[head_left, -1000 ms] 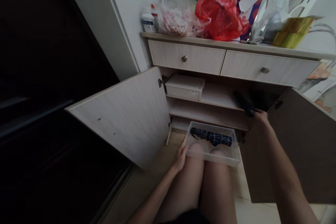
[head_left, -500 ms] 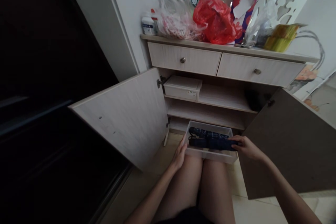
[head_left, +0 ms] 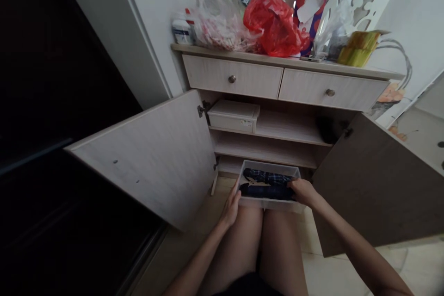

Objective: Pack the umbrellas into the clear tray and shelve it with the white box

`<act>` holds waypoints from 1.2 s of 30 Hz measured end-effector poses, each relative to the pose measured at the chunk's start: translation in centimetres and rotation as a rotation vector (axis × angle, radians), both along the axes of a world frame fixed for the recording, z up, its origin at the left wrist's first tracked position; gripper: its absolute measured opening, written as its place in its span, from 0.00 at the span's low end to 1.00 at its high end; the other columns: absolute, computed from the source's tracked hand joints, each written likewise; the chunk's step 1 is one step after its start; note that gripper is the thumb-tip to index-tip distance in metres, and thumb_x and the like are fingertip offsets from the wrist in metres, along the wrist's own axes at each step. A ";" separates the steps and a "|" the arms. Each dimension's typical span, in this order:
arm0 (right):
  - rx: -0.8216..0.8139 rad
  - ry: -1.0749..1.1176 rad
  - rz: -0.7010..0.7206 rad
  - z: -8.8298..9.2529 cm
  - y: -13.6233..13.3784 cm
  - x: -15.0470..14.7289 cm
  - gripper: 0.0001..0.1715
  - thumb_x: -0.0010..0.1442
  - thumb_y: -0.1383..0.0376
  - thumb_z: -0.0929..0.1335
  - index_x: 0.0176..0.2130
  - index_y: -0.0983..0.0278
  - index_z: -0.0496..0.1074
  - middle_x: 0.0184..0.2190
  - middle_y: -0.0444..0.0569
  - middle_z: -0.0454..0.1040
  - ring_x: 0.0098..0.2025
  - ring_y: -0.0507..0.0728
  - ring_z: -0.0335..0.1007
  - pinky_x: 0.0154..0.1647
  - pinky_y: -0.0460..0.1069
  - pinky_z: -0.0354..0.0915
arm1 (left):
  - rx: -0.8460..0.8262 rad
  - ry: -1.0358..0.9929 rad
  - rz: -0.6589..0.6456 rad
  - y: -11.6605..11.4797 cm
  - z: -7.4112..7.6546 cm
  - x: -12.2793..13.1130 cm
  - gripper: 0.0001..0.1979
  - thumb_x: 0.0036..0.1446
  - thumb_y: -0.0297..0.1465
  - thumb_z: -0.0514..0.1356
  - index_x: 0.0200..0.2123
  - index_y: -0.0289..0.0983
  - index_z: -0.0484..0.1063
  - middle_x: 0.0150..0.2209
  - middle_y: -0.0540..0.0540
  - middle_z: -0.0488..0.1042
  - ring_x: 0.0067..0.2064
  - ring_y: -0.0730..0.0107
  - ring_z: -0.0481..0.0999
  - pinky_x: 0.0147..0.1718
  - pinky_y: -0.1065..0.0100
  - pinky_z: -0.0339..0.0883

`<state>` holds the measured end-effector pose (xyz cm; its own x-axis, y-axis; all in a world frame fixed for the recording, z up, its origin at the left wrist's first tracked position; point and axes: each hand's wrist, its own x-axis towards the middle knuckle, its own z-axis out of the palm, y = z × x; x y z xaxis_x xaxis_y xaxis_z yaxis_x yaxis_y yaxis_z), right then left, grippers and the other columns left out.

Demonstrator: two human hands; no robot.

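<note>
A translucent plastic bin [head_left: 270, 203] rests on my thighs in front of the cabinet. My left hand [head_left: 231, 204] grips its left wall, thumb over the rim. Two folded umbrellas lie side by side inside: a dark plaid umbrella [head_left: 268, 177] at the back and a plain navy umbrella [head_left: 265, 192] nearer me. My right hand [head_left: 302, 191] reaches over the bin's right end, with its fingers closed about the right end of the navy umbrella. Those fingertips are partly hidden inside the bin.
An open left door [head_left: 149, 157] and open right door [head_left: 378, 189] flank me. A lidded white box [head_left: 233, 115] sits on the upper shelf. Above two drawers, the cabinet top holds a red plastic bag [head_left: 274, 23], a clear bag [head_left: 222, 23], a white bottle [head_left: 182, 32] and a yellow package [head_left: 359, 48].
My right hand has lowered the navy umbrella into the bin, nearer the front wall, leaving a gap between the two umbrellas. My left hand keeps its hold. The view has shifted slightly.
</note>
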<state>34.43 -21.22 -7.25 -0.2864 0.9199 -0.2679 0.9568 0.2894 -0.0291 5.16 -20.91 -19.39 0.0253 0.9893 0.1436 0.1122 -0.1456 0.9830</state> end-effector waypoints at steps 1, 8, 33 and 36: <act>-0.032 -0.021 0.015 0.3 0.4 0.0 0.20 0.54 0.73 0.71 0.47 0.64 0.78 0.49 0.59 0.77 0.50 0.64 0.76 0.49 0.50 0.68 | -0.008 0.014 0.002 0.0 0.0 0.0 0.34 0.60 0.49 0.50 0.64 0.39 0.65 0.67 0.44 0.63 0.71 0.55 0.53 0.70 0.51 0.43; 0.212 0.206 -0.262 4.0 8.7 5.1 0.25 0.65 0.55 0.65 0.58 0.60 0.71 0.50 0.55 0.77 0.51 0.62 0.74 0.48 0.51 0.68 | -0.027 0.029 0.006 -0.3 0.2 -0.1 0.35 0.61 0.49 0.48 0.67 0.38 0.61 0.69 0.44 0.58 0.72 0.57 0.50 0.70 0.55 0.44; 0.710 0.718 -1.095 1.1 16.8 16.0 0.24 0.54 0.64 0.69 0.50 0.71 0.72 0.44 0.63 0.76 0.48 0.67 0.74 0.49 0.58 0.70 | -0.057 0.004 -0.017 -0.6 0.8 -0.5 0.36 0.62 0.50 0.49 0.67 0.38 0.60 0.70 0.45 0.55 0.72 0.57 0.49 0.70 0.53 0.43; 0.682 1.062 -0.950 1.4 12.9 15.5 0.29 0.49 0.56 0.73 0.47 0.70 0.74 0.36 0.56 0.77 0.38 0.61 0.75 0.38 0.53 0.72 | -0.054 -0.013 -0.014 -0.4 0.5 -0.5 0.36 0.61 0.51 0.50 0.67 0.39 0.61 0.70 0.45 0.56 0.72 0.57 0.49 0.70 0.54 0.43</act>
<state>49.92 -8.29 -5.87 0.6616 0.7243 0.1943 0.4181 -0.1411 -0.8974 4.67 -21.36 -18.88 0.0381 0.9951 0.0909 0.0981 -0.0943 0.9907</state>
